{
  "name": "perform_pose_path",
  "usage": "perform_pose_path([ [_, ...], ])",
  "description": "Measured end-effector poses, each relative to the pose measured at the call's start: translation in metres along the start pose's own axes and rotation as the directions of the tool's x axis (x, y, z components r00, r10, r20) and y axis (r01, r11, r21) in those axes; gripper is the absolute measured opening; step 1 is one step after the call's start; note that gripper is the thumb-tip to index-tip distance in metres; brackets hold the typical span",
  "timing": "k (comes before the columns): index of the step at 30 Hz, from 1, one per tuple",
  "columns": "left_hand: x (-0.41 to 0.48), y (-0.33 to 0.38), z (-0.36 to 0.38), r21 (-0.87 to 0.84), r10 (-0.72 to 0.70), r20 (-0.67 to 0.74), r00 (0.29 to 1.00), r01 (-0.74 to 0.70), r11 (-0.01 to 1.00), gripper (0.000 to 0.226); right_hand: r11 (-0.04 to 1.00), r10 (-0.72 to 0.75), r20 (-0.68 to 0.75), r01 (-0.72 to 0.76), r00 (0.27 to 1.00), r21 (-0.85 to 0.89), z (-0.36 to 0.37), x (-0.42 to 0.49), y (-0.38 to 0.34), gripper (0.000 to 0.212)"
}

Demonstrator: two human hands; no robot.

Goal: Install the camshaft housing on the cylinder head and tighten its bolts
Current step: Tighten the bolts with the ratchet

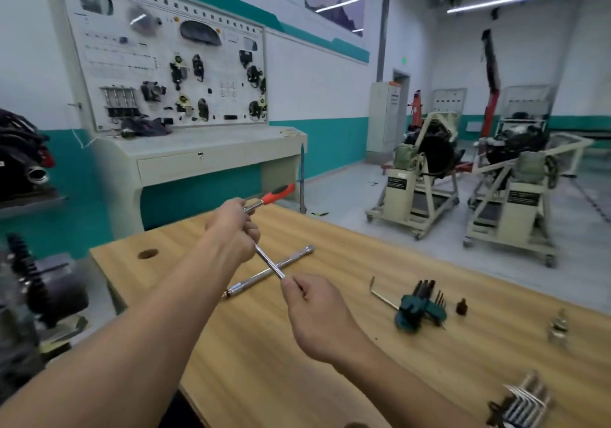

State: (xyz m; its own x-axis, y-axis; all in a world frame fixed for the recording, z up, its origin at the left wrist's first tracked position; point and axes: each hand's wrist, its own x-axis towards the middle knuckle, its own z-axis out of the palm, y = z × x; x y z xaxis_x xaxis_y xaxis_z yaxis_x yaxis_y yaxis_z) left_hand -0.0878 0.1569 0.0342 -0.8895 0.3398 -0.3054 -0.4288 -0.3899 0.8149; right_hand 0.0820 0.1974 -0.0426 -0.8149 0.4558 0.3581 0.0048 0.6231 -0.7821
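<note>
Gripping ratchet (276, 193) in our left hand (231, 229), right hand (317, 312) pinching extension bar (269, 262) over wooden bench (264, 378); engine stands (420, 192) on floor (347, 189) behind.

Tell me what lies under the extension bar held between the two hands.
A chrome bar lies flat on the wooden table, crossing beneath the extension bar. Its middle is hidden at the crossing; both ends show.
</note>
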Motion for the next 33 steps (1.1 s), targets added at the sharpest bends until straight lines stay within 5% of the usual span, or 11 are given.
perform_pose_path([
  [8,0.026,0.033,0.002,-0.094,0.096,-0.132,0.987,-0.108,0.99,0.01,0.979,0.186,-0.096,-0.193,0.978,-0.066,-0.023,0.013,0.039,0.047],
  [11,0.027,0.039,-0.009,-0.018,0.144,-0.124,0.982,-0.147,0.989,0.01,0.915,0.295,0.036,-0.271,0.955,-0.297,-0.03,0.046,0.072,0.038],
  [16,0.03,0.033,-0.036,0.051,0.157,-0.098,0.983,-0.153,0.987,0.017,0.769,0.303,0.261,-0.074,0.916,-0.635,0.0,0.079,0.117,0.025],
  [22,0.042,0.043,-0.062,0.048,0.163,-0.081,0.983,-0.16,0.986,0.025,0.834,0.199,0.336,0.021,0.92,-0.552,0.013,0.084,0.137,0.023],
  [29,0.043,0.043,-0.071,0.055,0.177,-0.095,0.98,-0.172,0.984,0.016,0.852,0.246,0.283,-0.068,0.927,-0.519,0.026,0.117,0.129,0.071],
  [33,0.041,0.047,-0.073,0.009,0.143,-0.095,0.985,-0.143,0.99,0.016,0.79,0.3,0.38,-0.004,0.875,-0.614,0.037,0.123,0.118,0.034],
])
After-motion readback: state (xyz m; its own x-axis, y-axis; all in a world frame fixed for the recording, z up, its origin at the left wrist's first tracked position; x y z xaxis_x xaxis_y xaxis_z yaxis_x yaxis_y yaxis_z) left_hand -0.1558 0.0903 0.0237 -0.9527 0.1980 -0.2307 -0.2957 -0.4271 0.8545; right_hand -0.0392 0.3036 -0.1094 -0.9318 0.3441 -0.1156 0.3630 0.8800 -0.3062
